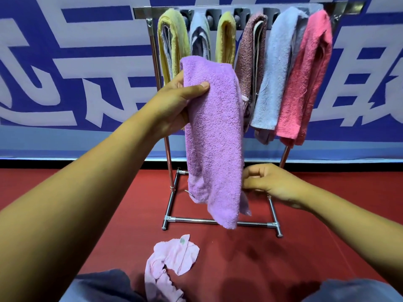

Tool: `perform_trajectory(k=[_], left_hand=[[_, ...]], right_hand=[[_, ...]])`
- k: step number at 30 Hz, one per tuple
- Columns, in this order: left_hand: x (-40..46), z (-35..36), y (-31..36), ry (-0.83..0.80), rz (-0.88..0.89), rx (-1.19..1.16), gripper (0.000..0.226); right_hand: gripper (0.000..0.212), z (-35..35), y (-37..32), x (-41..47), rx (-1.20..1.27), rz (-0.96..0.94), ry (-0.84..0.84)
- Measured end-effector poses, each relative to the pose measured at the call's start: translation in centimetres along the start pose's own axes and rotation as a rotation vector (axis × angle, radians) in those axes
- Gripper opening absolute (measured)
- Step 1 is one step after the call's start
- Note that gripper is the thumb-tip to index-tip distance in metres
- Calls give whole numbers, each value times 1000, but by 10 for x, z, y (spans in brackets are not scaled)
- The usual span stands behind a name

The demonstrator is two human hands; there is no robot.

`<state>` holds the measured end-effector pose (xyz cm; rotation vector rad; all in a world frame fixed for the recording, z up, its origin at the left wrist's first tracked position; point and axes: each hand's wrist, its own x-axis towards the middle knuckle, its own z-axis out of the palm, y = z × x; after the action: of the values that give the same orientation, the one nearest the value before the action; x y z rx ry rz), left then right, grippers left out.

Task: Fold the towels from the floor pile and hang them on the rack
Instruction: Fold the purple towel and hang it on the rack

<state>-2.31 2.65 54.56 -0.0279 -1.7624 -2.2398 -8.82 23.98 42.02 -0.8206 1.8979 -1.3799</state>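
A left hand (174,101) grips the top of a folded purple towel (213,138), thumb across its front, holding it up before a metal rack (170,205) hung with six towels. The right hand (268,182), fingers curled, sits at the towel's lower right edge, apparently pinching it. A pink cloth (172,260) lies crumpled on the red floor (305,247).

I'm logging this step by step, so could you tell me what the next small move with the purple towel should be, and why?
Probably lift the purple towel up and drape it over the rack's top bar. It already hangs folded lengthwise from the left hand, while the right hand sits loosely curled by its lower edge, seemingly holding nothing. Six towels already hang there, and only a pale pink cloth remains on the floor.
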Motion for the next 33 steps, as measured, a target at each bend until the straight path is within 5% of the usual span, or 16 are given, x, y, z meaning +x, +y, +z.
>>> perform_trajectory(k=[9,13,22,26,33], left_hand=[[-2,-21,-3,169,-25,59,37],[-3,-19,-5,190,-13,20,30],[-4,-13,-5,165,-5,-22,32],[-3,-12,-6,151,5,-28,37],[-3,-11,-5,155,13,-60,40]], right_hand=[[37,-6,-1,-1,-97,-221,227],[27,-8,-2,-1,-203,-306,247],[30,0,0,10,-191,-150,274],[2,6,-5,11,-179,-156,271],[18,9,0,13,-165,-179,316]])
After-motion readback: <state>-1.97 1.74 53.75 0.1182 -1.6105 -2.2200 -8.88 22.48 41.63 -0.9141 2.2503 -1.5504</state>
